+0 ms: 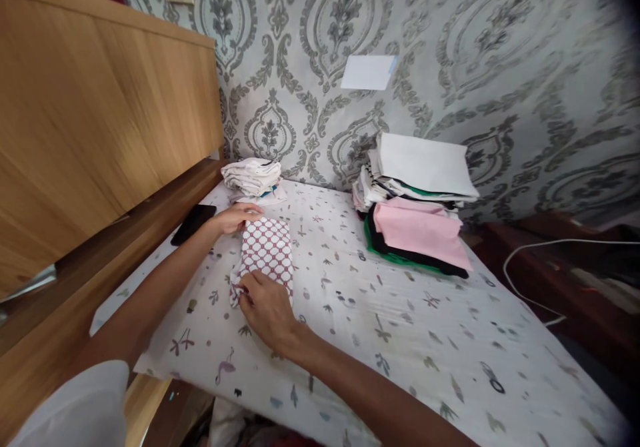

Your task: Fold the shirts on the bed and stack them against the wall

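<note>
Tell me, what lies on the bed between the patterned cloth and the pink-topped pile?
Head view: nothing lies between the patterned cloth and the pink-topped pile, only bare printed bedsheet.

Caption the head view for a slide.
Both hands, left and right, press a folded patterned cloth on a printed sheet.

Head camera looks forward and down, close over the bed (400, 313) (one view only).

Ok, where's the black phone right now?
In the head view, the flat black phone lies at the bed's left edge by the wooden headboard, just left of the left hand.
</note>
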Available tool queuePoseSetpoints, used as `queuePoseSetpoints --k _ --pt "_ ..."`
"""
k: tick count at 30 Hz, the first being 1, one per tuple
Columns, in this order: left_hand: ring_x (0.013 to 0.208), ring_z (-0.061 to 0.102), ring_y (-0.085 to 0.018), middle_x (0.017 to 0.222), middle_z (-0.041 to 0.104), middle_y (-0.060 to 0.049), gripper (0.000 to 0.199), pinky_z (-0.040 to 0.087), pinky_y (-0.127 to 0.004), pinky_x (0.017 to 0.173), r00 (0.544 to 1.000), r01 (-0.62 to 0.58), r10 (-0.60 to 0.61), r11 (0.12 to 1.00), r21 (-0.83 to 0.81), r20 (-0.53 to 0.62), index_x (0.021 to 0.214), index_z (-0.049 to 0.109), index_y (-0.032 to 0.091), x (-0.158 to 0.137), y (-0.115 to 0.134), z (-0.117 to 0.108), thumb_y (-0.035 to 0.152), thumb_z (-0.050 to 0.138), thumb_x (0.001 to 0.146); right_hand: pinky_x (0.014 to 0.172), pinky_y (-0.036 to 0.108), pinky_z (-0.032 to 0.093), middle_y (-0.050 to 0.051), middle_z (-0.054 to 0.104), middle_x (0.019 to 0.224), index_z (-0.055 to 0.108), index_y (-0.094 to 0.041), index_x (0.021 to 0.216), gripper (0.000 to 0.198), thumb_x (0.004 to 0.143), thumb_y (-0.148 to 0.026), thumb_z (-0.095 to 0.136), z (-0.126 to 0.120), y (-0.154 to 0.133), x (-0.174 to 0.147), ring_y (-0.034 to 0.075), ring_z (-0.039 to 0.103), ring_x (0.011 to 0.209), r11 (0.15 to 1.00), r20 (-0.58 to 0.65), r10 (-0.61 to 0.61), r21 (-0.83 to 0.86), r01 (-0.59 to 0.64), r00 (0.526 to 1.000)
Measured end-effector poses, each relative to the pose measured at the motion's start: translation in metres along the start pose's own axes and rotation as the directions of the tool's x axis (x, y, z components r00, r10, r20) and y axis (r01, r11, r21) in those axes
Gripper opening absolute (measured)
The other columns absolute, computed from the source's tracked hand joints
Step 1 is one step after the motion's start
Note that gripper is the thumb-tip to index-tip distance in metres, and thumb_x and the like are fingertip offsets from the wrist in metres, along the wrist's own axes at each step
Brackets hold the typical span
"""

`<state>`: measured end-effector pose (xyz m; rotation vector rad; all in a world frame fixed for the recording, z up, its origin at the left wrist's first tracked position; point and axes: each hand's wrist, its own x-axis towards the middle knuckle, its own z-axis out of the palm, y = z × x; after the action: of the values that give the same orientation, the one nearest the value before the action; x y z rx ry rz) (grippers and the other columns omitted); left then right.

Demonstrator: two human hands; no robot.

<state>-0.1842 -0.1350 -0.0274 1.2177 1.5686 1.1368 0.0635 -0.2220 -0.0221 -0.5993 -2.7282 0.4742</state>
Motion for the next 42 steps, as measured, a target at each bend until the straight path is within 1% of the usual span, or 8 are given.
queuePoseSetpoints --k 10,15,18,22,27,31,37,42 --pt "0.105 0.06 -0.025 0.1 0.07 -0.008 0.014 0.044 -0.038 0.098 0.964 -0.122 0.224 0.853 0.508 -0.146 0.091 0.066 0.018 -0.008 0.007 0.017 0.025 0.06 0.08 0.074 0.03 0.047 0.005 0.07 0.094 0.066 -0.018 0.098 0.016 0.097 -0.027 0.053 -0.013 0.0 0.003 0.019 0.063 0.087 0.979 0.089 -0.195 0.074 0.188 0.977" --pt "0.137 0.044 -0.022 0.142 0.058 -0.009 0.04 0.026 -0.037 0.117 0.907 -0.412 0.325 0.543 0.732 0.269 0.129 0.06 0.022 -0.017 0.018 0.053 0.037 0.039 0.098 0.108 0.044 0.038 0.015 0.065 0.131 0.059 -0.013 0.129 0.036 0.102 -0.031 0.045 -0.014 0.018 0.002 0.025 0.054 0.127 0.975 -0.001 -0.223 0.011 0.223 0.975" --pt "0.15 0.025 -0.019 0.16 0.038 -0.006 0.05 0.011 -0.04 0.122 0.888 -0.444 0.14 0.505 0.74 0.438 0.146 0.045 0.025 -0.009 0.014 0.069 0.041 0.033 0.101 0.121 0.05 0.021 0.019 0.041 0.155 0.043 -0.01 0.147 0.066 0.097 -0.052 0.051 0.005 0.023 -0.002 0.028 0.031 0.147 0.972 0.089 -0.233 -0.019 0.236 0.968" --pt "0.154 0.011 -0.018 0.166 0.023 -0.004 0.055 0.002 -0.044 0.122 0.886 -0.427 0.051 0.481 0.766 0.461 0.153 0.034 0.027 0.013 0.008 0.076 0.045 0.028 0.102 0.124 0.051 0.014 0.021 0.031 0.16 0.034 -0.007 0.152 0.08 0.094 -0.06 0.051 0.017 0.017 -0.008 0.028 0.021 0.152 0.975 0.167 -0.223 0.014 0.224 0.96" --pt "0.15 0.024 -0.021 0.161 0.034 -0.011 0.053 0.012 -0.039 0.121 0.948 -0.317 0.195 0.539 0.78 0.25 0.147 0.041 0.019 0.017 0.014 0.073 0.042 0.03 0.101 0.115 0.036 0.035 0.011 0.055 0.146 0.046 -0.015 0.145 0.05 0.103 -0.041 0.038 -0.013 0.038 0.003 0.019 0.049 0.135 0.923 0.098 -0.241 0.332 0.196 0.966" --pt "0.125 0.052 -0.023 0.134 0.057 -0.014 0.04 0.038 -0.036 0.106 0.912 -0.203 0.402 0.611 0.765 -0.079 0.128 0.05 0.015 -0.021 0.021 0.052 0.036 0.038 0.096 0.107 0.036 0.04 0.013 0.062 0.134 0.058 -0.013 0.131 0.039 0.1 -0.022 0.036 -0.039 0.092 0.042 0.021 0.055 0.124 0.961 -0.013 0.06 0.272 -0.054 0.998" --pt "0.075 0.062 -0.022 0.08 0.064 -0.002 0.042 0.043 -0.031 0.066 0.964 0.224 -0.054 0.69 0.689 -0.259 0.107 0.052 0.021 -0.109 0.017 0.031 0.057 0.054 0.085 0.101 0.04 0.042 0.02 0.052 0.143 0.052 -0.011 0.135 0.053 0.088 -0.032 0.062 -0.04 0.14 0.111 0.032 0.048 0.129 0.963 0.176 0.25 0.056 -0.263 0.952" --pt "0.066 0.058 -0.021 0.07 0.06 0.004 0.063 0.038 -0.029 0.058 0.96 0.276 -0.187 0.745 0.608 -0.208 0.122 0.048 0.023 -0.147 0.014 0.052 0.049 0.07 0.069 0.08 0.028 0.046 0.009 0.071 0.108 0.069 -0.016 0.1 0.024 0.079 -0.028 0.069 -0.036 0.14 0.133 0.023 0.063 0.099 0.96 0.215 0.239 0.097 -0.264 0.947"
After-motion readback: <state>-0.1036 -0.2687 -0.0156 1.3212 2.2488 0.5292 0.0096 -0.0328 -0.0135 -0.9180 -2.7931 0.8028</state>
